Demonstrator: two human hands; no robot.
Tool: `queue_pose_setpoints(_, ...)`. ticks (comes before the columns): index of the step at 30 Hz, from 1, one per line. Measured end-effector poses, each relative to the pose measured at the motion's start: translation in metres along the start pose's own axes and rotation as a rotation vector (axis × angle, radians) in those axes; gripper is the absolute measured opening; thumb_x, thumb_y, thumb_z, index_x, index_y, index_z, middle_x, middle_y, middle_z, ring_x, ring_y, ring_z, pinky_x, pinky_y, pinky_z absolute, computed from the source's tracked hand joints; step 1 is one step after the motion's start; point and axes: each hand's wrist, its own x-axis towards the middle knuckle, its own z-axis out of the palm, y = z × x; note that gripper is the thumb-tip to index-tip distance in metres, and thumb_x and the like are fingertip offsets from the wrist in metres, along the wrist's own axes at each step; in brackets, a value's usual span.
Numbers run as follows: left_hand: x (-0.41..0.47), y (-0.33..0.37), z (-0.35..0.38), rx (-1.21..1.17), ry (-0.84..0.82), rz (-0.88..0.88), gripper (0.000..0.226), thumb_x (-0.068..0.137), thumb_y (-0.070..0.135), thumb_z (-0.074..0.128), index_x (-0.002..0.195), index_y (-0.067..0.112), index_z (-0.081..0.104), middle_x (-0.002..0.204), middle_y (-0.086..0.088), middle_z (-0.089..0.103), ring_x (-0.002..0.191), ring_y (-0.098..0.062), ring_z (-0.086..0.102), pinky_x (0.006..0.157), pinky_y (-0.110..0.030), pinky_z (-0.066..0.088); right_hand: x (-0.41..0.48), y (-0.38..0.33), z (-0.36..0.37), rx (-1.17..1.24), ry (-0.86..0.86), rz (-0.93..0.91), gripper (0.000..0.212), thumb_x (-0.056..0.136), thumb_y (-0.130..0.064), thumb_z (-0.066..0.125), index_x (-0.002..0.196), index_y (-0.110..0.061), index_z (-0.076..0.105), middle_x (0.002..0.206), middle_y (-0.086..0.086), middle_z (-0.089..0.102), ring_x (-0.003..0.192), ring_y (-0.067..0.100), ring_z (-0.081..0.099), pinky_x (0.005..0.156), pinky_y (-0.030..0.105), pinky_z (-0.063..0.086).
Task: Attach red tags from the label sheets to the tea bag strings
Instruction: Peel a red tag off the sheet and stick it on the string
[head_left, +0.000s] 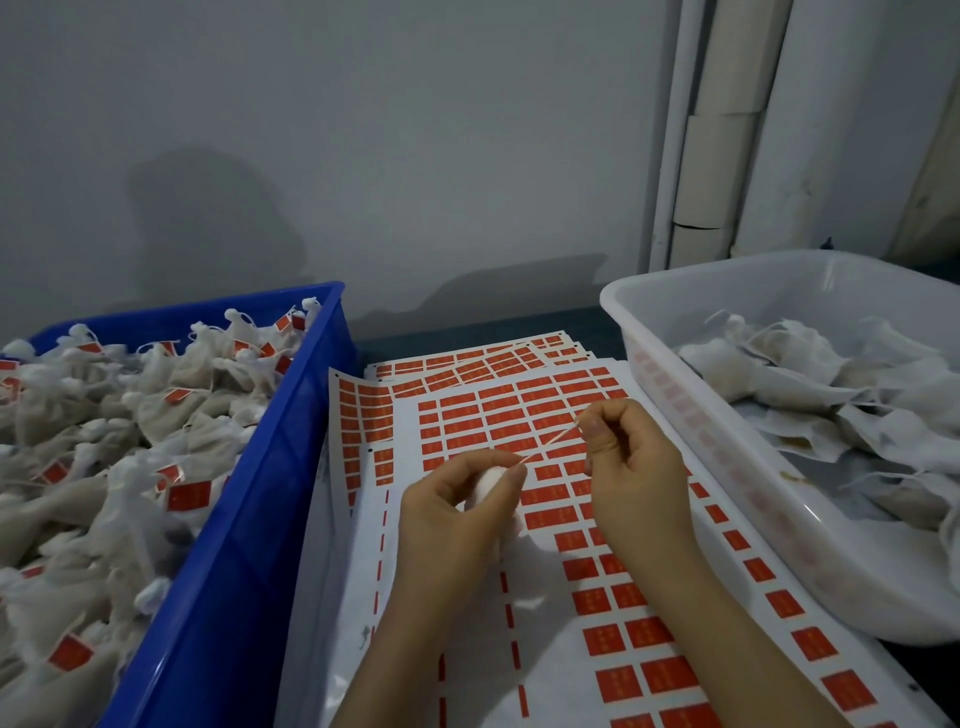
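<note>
Label sheets (561, 670): white backing with rows of red tags (605, 640), some rows peeled, several sheets overlapping on the table between two bins.
Left hand (457, 509): fingers curled round a white tea bag (491, 480), held over the sheets.
Right hand (634, 467): thumb and forefinger pinch the far end of the string (550, 441), which runs taut between both hands.
Blue crate (234, 545), left: heaped tagged tea bags (119, 426).
White tub (727, 467), right: plain tea bags (810, 364).
Grey wall (415, 130) behind.
</note>
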Motion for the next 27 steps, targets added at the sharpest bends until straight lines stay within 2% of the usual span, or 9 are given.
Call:
queue_pose_setpoints(8, 0.000, -0.002, -0.001, 0.146, -0.052, 0.106, 0.016, 0.083, 0.029, 0.066, 0.083, 0.044, 0.062, 0.081, 0.047, 0.058, 0.092, 0.025, 0.051, 0.058, 0.006, 0.036, -0.003, 0.000, 0.002, 0.056, 0.085, 0.050, 0.020, 0.079, -0.051, 0.039, 0.086, -0.036, 0.050, 0.096, -0.019, 0.057, 0.090, 0.006, 0.060, 0.074, 0.018, 0.049)
queue_pose_setpoints(10, 0.000, -0.004, -0.001, 0.193, -0.068, 0.115, 0.017, 0.085, 0.030, 0.063, 0.085, 0.046, 0.059, 0.082, 0.043, 0.059, 0.092, 0.028, 0.048, 0.060, 0.008, 0.035, -0.002, 0.000, 0.002, 0.030, 0.063, 0.056, 0.010, 0.087, -0.042, 0.044, 0.093, -0.036, 0.049, 0.102, -0.016, 0.056, 0.099, 0.012, 0.060, 0.081, 0.025, 0.050)
queue_pose_setpoints(12, 0.000, -0.005, -0.002, 0.197, -0.085, 0.112, 0.015, 0.087, 0.030, 0.060, 0.087, 0.045, 0.060, 0.089, 0.039, 0.057, 0.094, 0.027, 0.048, 0.060, 0.008, 0.035, -0.006, -0.003, 0.003, 0.044, 0.068, 0.004, 0.016, 0.087, -0.044, 0.046, 0.103, -0.041, 0.046, 0.114, -0.017, 0.053, 0.108, 0.012, 0.056, 0.087, 0.027, 0.047)
queue_pose_setpoints(15, 0.000, -0.004, -0.001, 0.188, -0.114, 0.117, 0.009, 0.084, 0.041, 0.055, 0.089, 0.046, 0.060, 0.095, 0.036, 0.059, 0.098, 0.019, 0.052, 0.065, 0.005, 0.039, -0.012, -0.009, 0.005, 0.015, -0.019, -0.150, 0.039, 0.076, -0.066, 0.035, 0.113, -0.054, 0.039, 0.131, -0.029, 0.041, 0.120, 0.004, 0.045, 0.099, 0.024, 0.035)
queue_pose_setpoints(17, 0.000, -0.004, 0.000, 0.195, -0.122, 0.124, 0.015, 0.078, 0.050, 0.048, 0.090, 0.049, 0.057, 0.099, 0.036, 0.058, 0.098, 0.010, 0.057, 0.069, -0.001, 0.044, -0.015, -0.007, 0.009, -0.123, -0.166, -0.218, 0.041, 0.073, -0.071, 0.029, 0.113, -0.061, 0.032, 0.127, -0.042, 0.027, 0.124, -0.004, 0.033, 0.102, 0.017, 0.020)
queue_pose_setpoints(19, 0.001, -0.005, 0.000, 0.203, -0.124, 0.125, 0.016, 0.079, 0.050, 0.044, 0.091, 0.049, 0.054, 0.101, 0.036, 0.056, 0.097, 0.006, 0.059, 0.074, -0.005, 0.047, -0.015, -0.001, 0.013, -0.241, -0.308, -0.225, 0.035, 0.077, -0.069, 0.033, 0.111, -0.066, 0.027, 0.122, -0.046, 0.020, 0.122, -0.008, 0.028, 0.103, 0.018, 0.017)
queue_pose_setpoints(21, 0.001, -0.007, 0.000, 0.211, -0.133, 0.139, 0.014, 0.086, 0.043, 0.042, 0.093, 0.047, 0.053, 0.101, 0.033, 0.056, 0.096, 0.008, 0.058, 0.073, -0.003, 0.047, -0.015, 0.001, 0.017, -0.240, -0.379, -0.185, 0.033, 0.077, -0.062, 0.037, 0.108, -0.065, 0.028, 0.119, -0.043, 0.027, 0.111, -0.013, 0.037, 0.096, 0.010, 0.027)
queue_pose_setpoints(23, 0.002, -0.009, 0.000, 0.223, -0.145, 0.151, 0.014, 0.090, 0.038, 0.040, 0.094, 0.044, 0.052, 0.101, 0.029, 0.058, 0.095, 0.010, 0.057, 0.072, 0.000, 0.044, -0.014, 0.002, 0.018, -0.180, -0.373, -0.138, 0.034, 0.076, -0.055, 0.043, 0.109, -0.059, 0.035, 0.109, -0.038, 0.039, 0.091, -0.017, 0.045, 0.076, -0.004, 0.036)
queue_pose_setpoints(27, 0.000, -0.007, 0.000, 0.228, -0.148, 0.150, 0.015, 0.085, 0.044, 0.037, 0.093, 0.044, 0.049, 0.100, 0.034, 0.052, 0.095, 0.025, 0.048, 0.069, 0.006, 0.037, -0.012, 0.009, 0.017, -0.222, -0.299, -0.194, 0.024, 0.087, -0.032, 0.056, 0.110, -0.035, 0.061, 0.099, -0.026, 0.051, 0.084, -0.014, 0.048, 0.077, -0.003, 0.038)
